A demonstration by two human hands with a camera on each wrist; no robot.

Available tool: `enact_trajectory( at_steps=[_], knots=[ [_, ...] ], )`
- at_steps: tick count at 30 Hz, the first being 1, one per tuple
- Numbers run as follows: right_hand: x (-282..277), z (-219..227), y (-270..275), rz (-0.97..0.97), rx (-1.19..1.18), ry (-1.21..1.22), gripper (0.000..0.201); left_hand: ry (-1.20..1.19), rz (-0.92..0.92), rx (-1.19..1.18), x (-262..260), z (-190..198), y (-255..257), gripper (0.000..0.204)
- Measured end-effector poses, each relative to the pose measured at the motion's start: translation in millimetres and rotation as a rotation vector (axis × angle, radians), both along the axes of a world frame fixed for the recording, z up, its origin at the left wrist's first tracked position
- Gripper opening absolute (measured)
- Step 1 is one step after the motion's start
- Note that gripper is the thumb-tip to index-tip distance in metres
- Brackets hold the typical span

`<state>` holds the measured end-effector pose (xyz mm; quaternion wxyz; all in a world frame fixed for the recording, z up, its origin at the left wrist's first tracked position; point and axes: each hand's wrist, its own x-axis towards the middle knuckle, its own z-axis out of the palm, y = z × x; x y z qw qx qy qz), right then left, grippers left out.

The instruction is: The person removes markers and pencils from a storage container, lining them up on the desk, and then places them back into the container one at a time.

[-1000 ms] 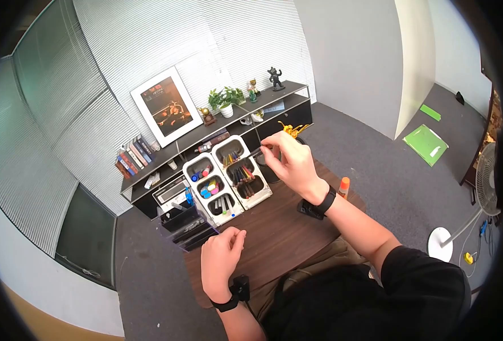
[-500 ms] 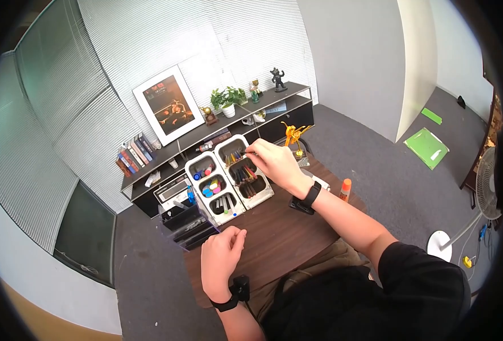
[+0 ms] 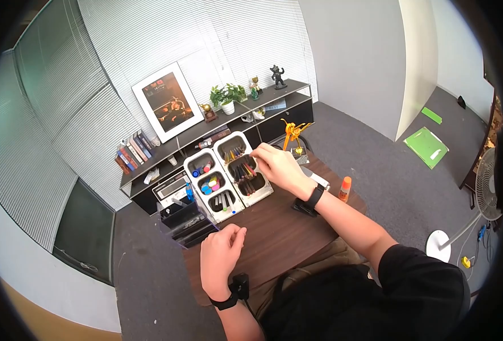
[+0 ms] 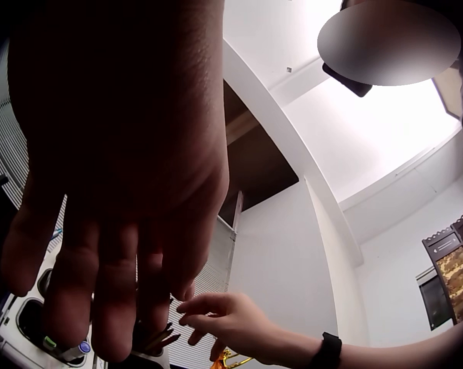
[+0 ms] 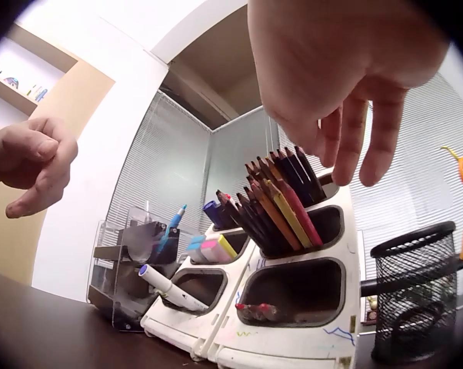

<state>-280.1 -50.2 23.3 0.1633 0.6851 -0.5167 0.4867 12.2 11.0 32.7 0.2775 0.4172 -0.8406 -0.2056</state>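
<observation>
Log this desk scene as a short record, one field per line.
right hand: over the pencils; grip unclear
left hand: raised above the table, nothing visibly held
right tray: white, holds the pencils
left tray: white, markers in its near well
mesh cup: black, right of the trays

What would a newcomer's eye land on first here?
Probably the two white plastic organisers of coloured wooden pencils and white markers on the dark brown wooden table, with the person's bare right hand close by the pencils. After that, likely the white-framed dark poster standing on the low black shelf unit behind, and the flat bright green rectangle on the grey floor at far right.
</observation>
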Motion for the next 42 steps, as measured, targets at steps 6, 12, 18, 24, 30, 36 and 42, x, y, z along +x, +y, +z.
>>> enact_trajectory(
  at_steps=[6,12,18,24,30,36,42],
  knots=[
    [4,-6,17,0.089,0.258,0.072,0.025,-0.007,0.003,0.006,-2,-1,0,0.029],
    [2,-10,11,0.080,0.146,0.119,0.018,-0.006,0.000,-0.010,-1,-1,1,0.028],
    [5,13,30,0.001,-0.076,-0.008,0.015,-0.001,-0.002,-0.007,-1,0,1,0.028],
    [8,52,50,0.053,-0.374,-0.169,0.018,-0.013,-0.007,-0.016,-3,-2,2,0.028],
    [6,58,27,0.076,-0.320,-0.098,0.016,0.049,-0.002,-0.008,-5,0,5,0.028],
    [0,30,-9,0.059,-0.231,0.038,0.013,0.027,0.000,-0.032,-1,-2,1,0.027],
    [-7,13,-28,0.011,-0.050,0.098,0.018,0.010,-0.009,-0.052,-1,-3,0,0.027]
  ],
)
